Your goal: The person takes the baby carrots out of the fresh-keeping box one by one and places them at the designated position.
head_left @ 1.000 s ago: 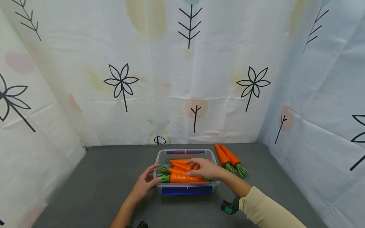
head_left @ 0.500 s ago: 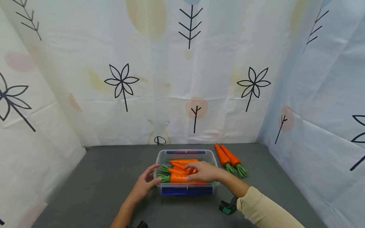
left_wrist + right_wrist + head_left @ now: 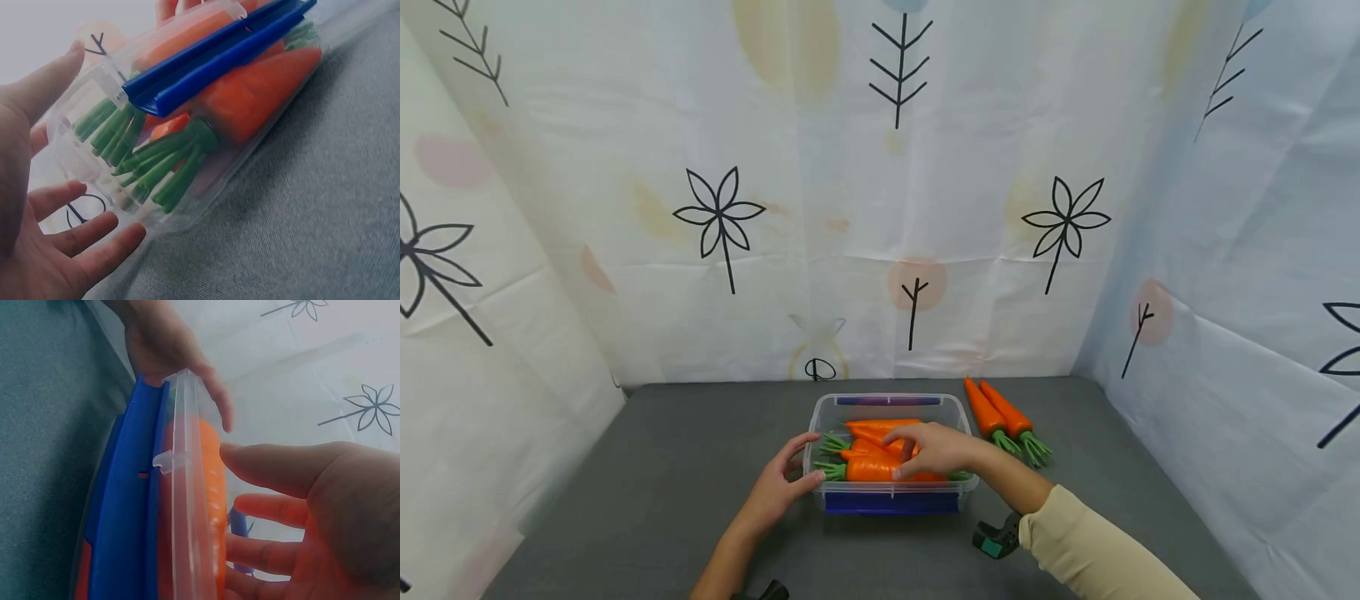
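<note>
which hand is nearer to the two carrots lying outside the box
Right. The right hand is over the plastic box, just left of the loose carrots; the left hand is at the box's left end, across it from them.

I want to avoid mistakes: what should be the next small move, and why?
Perhaps the right hand should gently press the front orange tapered carrot deeper into the clear rectangular plastic box with blue latches: the carrot seems to bulge above the rim, and the left hand is at the box's left end.
</note>
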Motion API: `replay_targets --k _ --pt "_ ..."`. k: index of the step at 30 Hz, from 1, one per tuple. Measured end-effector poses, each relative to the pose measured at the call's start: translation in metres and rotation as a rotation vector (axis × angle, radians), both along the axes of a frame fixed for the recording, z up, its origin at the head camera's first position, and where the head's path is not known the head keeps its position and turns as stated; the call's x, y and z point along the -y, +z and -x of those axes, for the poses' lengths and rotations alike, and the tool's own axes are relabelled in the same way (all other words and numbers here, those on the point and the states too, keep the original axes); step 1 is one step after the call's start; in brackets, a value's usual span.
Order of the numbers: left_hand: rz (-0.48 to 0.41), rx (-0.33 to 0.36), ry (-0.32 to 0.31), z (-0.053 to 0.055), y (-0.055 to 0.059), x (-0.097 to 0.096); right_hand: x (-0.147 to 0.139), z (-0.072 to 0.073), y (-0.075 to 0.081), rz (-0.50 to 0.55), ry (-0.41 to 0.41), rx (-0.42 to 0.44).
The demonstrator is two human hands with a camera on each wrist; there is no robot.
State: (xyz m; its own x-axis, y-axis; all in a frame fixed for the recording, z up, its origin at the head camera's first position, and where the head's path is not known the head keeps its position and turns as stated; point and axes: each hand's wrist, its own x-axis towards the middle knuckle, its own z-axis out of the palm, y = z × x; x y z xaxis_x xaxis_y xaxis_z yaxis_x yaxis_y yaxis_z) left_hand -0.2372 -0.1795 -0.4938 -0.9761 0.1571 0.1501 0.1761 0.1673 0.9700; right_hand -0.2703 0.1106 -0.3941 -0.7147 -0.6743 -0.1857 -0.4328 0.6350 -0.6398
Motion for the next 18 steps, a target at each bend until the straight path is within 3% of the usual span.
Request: replay_targets --k 11,18 --pt "0.122 -0.042 0.058 0.0005 -0.0035 0.0012 -0.0003 -0.0028 -0.0042 0.046 -0.005 -0.001" --pt "0.154 -0.001 0.110 -0.0013 -0.0016 -0.0033 -0.0013 -0.0029 -0.0073 0.085 -0.029 -0.022"
